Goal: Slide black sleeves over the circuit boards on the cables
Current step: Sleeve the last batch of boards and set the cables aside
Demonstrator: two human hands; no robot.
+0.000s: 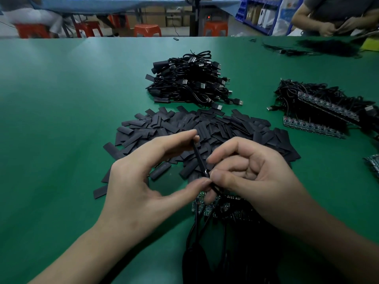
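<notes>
A black sleeve (pixel 198 156) stands edge-on between my two hands, above the green table. My left hand (pixel 147 177) pinches it between index fingertip at the top and thumb at the bottom. My right hand (pixel 252 175) pinches the sleeve's lower end, where a black cable (pixel 215 188) comes out. Under my right hand lies a bundle of circuit boards (pixel 205 206) on cables, partly hidden. A wide pile of loose black sleeves (pixel 205 128) lies just beyond my hands.
A heap of sleeved USB cables (pixel 190 78) sits in the middle of the green table (pixel 51 99). More boards with cables (pixel 320 111) lie at the right. Another person (pixel 336 15) works at the far right corner. Orange stools (pixel 146 29) stand behind.
</notes>
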